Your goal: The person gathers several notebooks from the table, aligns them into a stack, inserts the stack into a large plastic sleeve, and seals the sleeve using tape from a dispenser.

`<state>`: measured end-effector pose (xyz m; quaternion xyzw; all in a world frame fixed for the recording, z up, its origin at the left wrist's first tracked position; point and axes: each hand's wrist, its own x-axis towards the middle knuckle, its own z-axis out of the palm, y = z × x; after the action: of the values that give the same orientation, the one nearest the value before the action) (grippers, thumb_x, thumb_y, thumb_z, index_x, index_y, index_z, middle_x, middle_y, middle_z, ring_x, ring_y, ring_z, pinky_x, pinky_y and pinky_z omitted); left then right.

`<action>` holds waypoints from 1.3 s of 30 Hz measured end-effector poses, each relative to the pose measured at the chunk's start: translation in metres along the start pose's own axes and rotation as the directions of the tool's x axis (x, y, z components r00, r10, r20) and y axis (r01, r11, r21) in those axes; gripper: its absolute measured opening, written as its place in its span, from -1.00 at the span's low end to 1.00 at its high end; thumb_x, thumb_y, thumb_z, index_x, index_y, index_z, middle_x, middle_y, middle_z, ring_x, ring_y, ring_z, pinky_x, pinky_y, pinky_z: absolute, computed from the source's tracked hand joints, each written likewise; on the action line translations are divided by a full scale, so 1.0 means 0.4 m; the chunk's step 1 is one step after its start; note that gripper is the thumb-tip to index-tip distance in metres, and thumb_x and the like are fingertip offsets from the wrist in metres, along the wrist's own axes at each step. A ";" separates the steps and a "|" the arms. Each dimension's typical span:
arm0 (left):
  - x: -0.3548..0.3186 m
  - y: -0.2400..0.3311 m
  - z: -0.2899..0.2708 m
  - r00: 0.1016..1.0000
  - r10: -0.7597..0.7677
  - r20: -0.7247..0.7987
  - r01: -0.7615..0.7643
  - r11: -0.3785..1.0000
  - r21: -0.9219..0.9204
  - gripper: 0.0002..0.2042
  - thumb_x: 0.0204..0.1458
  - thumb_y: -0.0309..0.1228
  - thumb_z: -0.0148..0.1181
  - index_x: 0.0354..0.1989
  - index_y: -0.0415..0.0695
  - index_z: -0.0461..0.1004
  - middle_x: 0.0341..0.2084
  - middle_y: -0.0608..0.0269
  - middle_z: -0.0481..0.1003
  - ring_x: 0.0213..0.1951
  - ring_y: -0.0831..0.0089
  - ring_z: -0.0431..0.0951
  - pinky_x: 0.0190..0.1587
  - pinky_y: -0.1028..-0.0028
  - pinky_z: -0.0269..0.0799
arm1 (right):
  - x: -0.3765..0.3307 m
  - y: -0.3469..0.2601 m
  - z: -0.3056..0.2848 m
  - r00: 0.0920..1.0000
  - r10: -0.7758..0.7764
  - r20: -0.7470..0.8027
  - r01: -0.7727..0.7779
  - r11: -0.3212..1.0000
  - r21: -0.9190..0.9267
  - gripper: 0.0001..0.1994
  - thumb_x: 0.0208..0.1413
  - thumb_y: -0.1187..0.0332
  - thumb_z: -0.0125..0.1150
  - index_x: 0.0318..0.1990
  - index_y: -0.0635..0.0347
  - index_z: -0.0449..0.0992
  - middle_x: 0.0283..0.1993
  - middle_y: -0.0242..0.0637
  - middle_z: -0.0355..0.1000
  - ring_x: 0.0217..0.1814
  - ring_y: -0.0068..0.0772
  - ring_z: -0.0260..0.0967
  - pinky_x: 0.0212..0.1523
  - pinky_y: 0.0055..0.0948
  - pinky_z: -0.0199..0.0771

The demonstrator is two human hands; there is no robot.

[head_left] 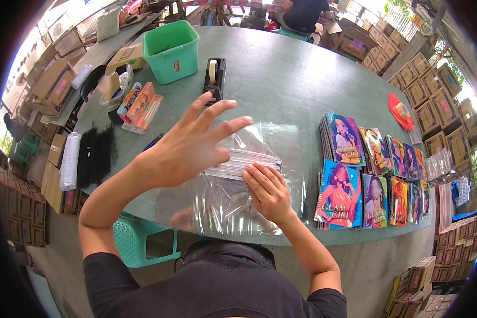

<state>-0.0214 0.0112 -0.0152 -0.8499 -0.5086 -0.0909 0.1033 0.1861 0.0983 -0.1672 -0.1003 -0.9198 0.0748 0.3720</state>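
Note:
My left hand (pixel 188 146) is raised above the table with fingers spread, holding nothing, over a stack of clear plastic bags (pixel 217 204). My right hand (pixel 270 192) lies flat on those bags, pressing next to a folded clear packet (pixel 241 161). Stacks of colourful illustrated notebooks (pixel 344 193) lie just right of my right hand.
A black tape dispenser (pixel 214 79) and a green plastic bin (pixel 172 50) stand further back on the grey-green table (pixel 281 79). Pink packets (pixel 142 106) and black items (pixel 95 151) lie at the left. Cardboard boxes (pixel 432 90) surround the table. A green stool (pixel 138 241) is underneath. A person sits at the far side.

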 end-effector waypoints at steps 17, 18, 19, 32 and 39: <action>-0.015 -0.052 0.052 0.977 -0.163 -0.139 0.173 0.983 0.058 -0.82 -0.23 -0.28 0.22 -0.46 -0.07 0.48 0.05 0.21 0.29 0.22 0.13 0.10 0.26 -0.04 -0.12 | 0.086 -0.026 -0.068 0.968 0.101 0.231 -0.122 0.990 0.077 -0.74 -0.16 0.47 0.25 -0.22 0.06 0.54 -0.23 -0.31 0.32 -0.12 -0.24 0.26 -0.09 -0.21 0.24; -0.046 -0.035 0.060 0.973 -0.208 -0.105 0.205 0.978 -0.035 -0.80 -0.22 -0.26 0.23 -0.44 -0.08 0.47 0.04 0.18 0.29 0.21 0.10 0.11 0.25 -0.03 -0.12 | 0.100 0.005 -0.075 0.939 0.114 0.323 -0.179 0.968 0.177 -0.75 -0.15 0.48 0.25 -0.23 0.08 0.54 -0.24 -0.30 0.32 -0.12 -0.22 0.26 -0.09 -0.23 0.24; -0.069 0.006 0.099 0.957 -0.254 -0.142 0.251 0.967 -0.042 -0.77 -0.23 -0.24 0.26 -0.42 -0.07 0.47 0.05 0.16 0.28 0.20 0.08 0.12 0.25 -0.03 -0.11 | 0.118 0.034 -0.077 0.905 0.100 0.413 -0.232 0.930 0.285 -0.77 -0.14 0.48 0.25 -0.23 0.09 0.54 -0.25 -0.29 0.32 -0.11 -0.21 0.26 -0.09 -0.24 0.24; -0.037 0.024 0.228 0.802 -0.432 -0.411 0.230 0.860 -0.456 -0.23 -0.42 0.13 0.38 0.02 -0.04 0.39 0.11 0.00 0.20 0.14 0.05 0.18 0.20 0.10 0.00 | 0.094 0.029 -0.032 0.951 0.214 0.225 -0.266 0.935 0.235 -0.78 -0.15 0.31 0.34 -0.43 0.23 0.47 -0.35 -0.26 0.34 -0.20 -0.18 0.29 -0.22 -0.24 0.31; -0.059 -0.062 0.290 0.755 -0.603 0.258 0.470 0.222 -0.854 -0.27 -0.42 -0.28 0.53 0.04 -0.19 0.36 -0.26 0.11 0.50 -0.20 0.36 0.49 -0.08 0.45 0.37 | 0.142 0.019 -0.029 0.931 0.352 -0.098 -0.342 0.934 0.103 -0.30 -0.38 0.16 0.55 0.01 0.12 0.38 -0.20 -0.24 0.24 -0.23 -0.33 0.25 -0.20 -0.35 0.32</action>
<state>-0.0488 0.0338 -0.1308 -0.5351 -0.6348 -0.4254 -0.3601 0.1553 0.1201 -0.1223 -0.2497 -0.8606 0.1720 0.4092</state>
